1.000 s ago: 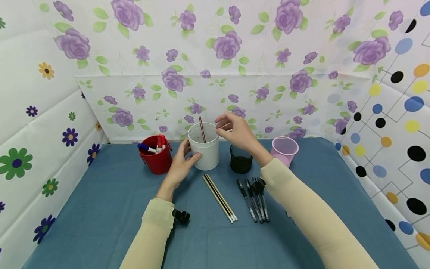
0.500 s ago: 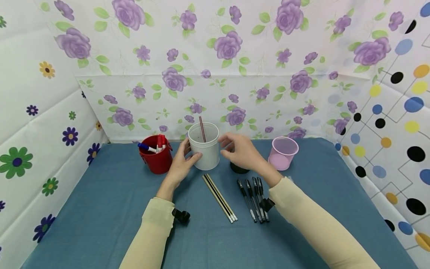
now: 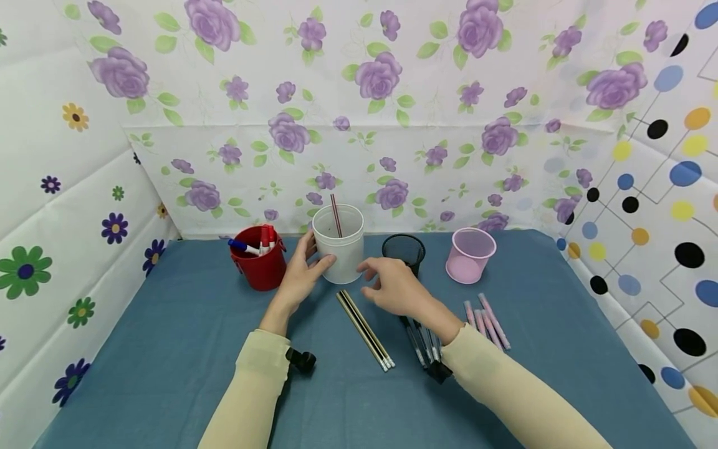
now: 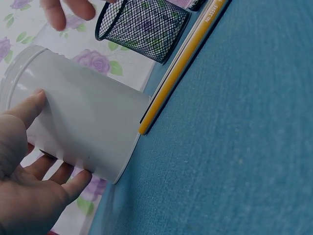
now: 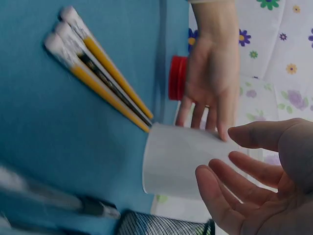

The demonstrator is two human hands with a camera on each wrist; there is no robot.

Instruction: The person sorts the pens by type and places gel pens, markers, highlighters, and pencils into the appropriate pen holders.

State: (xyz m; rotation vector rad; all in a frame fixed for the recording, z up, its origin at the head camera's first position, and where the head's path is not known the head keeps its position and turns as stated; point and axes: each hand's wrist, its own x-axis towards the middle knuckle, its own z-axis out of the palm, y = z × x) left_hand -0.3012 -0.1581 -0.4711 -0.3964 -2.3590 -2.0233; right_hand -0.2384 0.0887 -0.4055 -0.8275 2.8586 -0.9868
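Note:
A white cup [image 3: 344, 259] stands upright on the blue cloth with thin reddish sticks [image 3: 336, 216] poking out. My left hand [image 3: 297, 274] holds its left side, thumb in front and fingers around the side, as the left wrist view shows on the cup's wall [image 4: 85, 117]. My right hand [image 3: 395, 287] is in the air just right of the cup, fingers loosely bent, nothing in it. Three pencils [image 3: 365, 330] with white erasers lie in front of the cup. Beneath my right wrist are several black-capped clear pens [image 3: 415, 344], partly hidden.
A red bucket [image 3: 262, 271] with red and blue markers stands left of my left hand. Behind my right hand is a black mesh cup [image 3: 404, 249], partly covered. A pink mesh cup [image 3: 470, 265] stands farther right, with several pink pens [image 3: 493, 329] lying before it.
My right hand has come down from beside the white cup's rim to low in front of the black mesh cup. The pink pens have come into sight. My left hand stays on the cup.

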